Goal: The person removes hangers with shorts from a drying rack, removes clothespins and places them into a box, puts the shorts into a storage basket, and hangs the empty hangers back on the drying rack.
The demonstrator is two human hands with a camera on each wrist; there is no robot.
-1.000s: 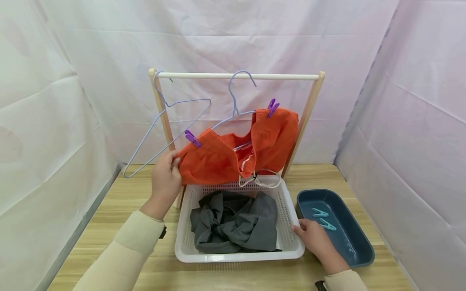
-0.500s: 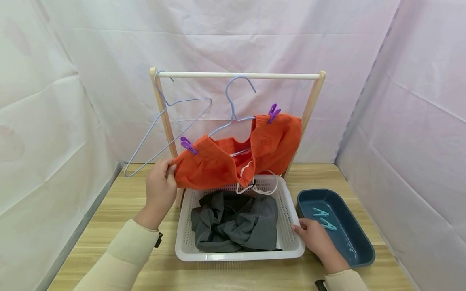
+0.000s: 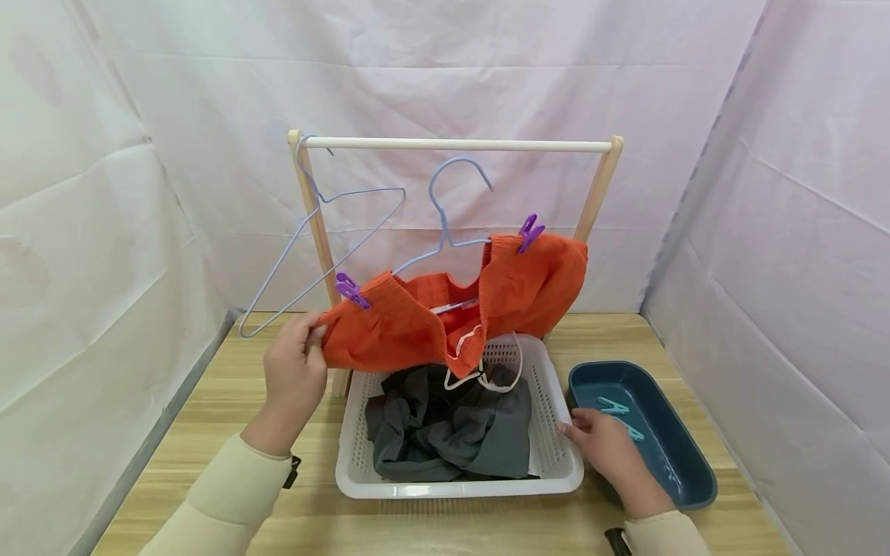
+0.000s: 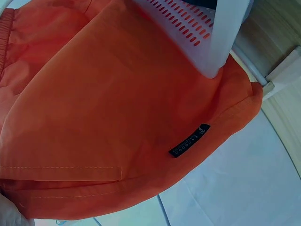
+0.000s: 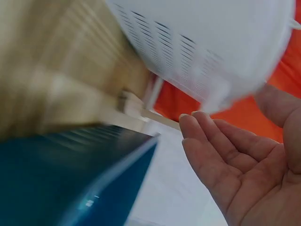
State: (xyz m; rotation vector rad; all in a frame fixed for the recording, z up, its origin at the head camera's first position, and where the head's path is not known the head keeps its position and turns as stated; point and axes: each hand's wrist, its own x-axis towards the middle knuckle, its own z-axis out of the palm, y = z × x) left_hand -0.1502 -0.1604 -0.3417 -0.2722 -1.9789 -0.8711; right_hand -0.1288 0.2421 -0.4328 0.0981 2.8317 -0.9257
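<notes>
My left hand (image 3: 297, 374) grips the left side of a pair of orange shorts (image 3: 389, 332). Two purple clothespins (image 3: 352, 290) fasten its waistband to a blue wire hanger (image 3: 443, 224), whose hook is below the rack's bar. A white drawstring (image 3: 518, 371) dangles over a dark grey garment (image 3: 452, 440) in the white basket (image 3: 459, 489). At the basket's right rim is my right hand (image 3: 612, 452); the right wrist view shows its fingers (image 5: 221, 141) loosely bent, not wrapped round the rim. A black label (image 4: 189, 141) shows on the shorts in the left wrist view.
A wooden rack with a white bar (image 3: 459, 144) stands behind the basket. Another blue hanger (image 3: 278, 262) hangs at its left end. To the right lies a dark blue tray (image 3: 684, 455) with light blue clothespins (image 3: 613, 405) in it. White cloth walls surround the table (image 3: 208, 409).
The shorts and hanger have come down and towards me, with the hook dropping below the bar. My left hand has moved down and left with them. My right hand's fingers have loosened at the rim.
</notes>
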